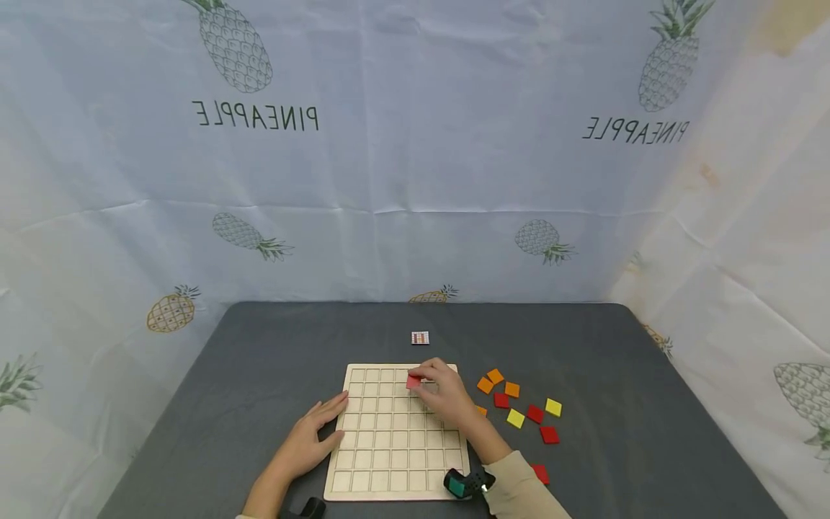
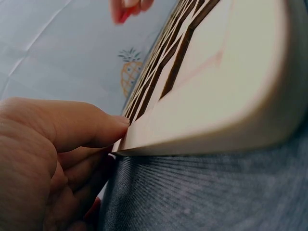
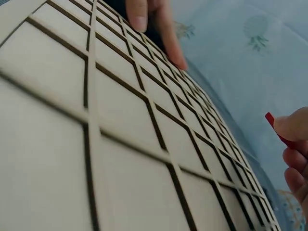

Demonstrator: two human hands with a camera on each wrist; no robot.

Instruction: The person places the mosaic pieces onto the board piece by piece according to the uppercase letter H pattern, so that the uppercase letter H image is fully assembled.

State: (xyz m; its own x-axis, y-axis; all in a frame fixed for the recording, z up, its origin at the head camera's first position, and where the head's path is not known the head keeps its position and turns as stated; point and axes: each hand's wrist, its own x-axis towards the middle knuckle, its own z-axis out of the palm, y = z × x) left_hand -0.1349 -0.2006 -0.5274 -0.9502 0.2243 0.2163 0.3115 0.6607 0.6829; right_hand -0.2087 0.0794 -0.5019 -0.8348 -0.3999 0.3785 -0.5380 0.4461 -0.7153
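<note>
Board (image 1: 381, 440) of pale wood, marked off into square cells, lies on a dark table (image 1: 622, 432) at the lower centre of the head view. The left hand (image 1: 313, 435), at lower left, rests against the board's left edge, fingers fairly straight, thumb spread wide of them. The right hand (image 1: 447, 393) pinches a red tile (image 1: 413, 383) over the upper right of the grid; a black wrist device (image 1: 457, 484) and a beige sleeve (image 1: 527, 491) show below it. Right of the board lie loose orange tiles (image 1: 512, 390), yellow tiles (image 1: 515, 418) and other red tiles (image 1: 549, 435). A small patterned card (image 1: 420, 337) lies above the board's top edge, and a pale curtain (image 1: 415, 144) with pineapple prints fills the upper frame.

In the left wrist view, the left thumb (image 2: 91, 122) touches the board's edge near centre left; blurred right fingertips show with red between them at the top.

In the right wrist view, the grid fills the left and centre, the pinched tile is at the right edge, apart from the board, and left fingers reach its far edge at the top.
</note>
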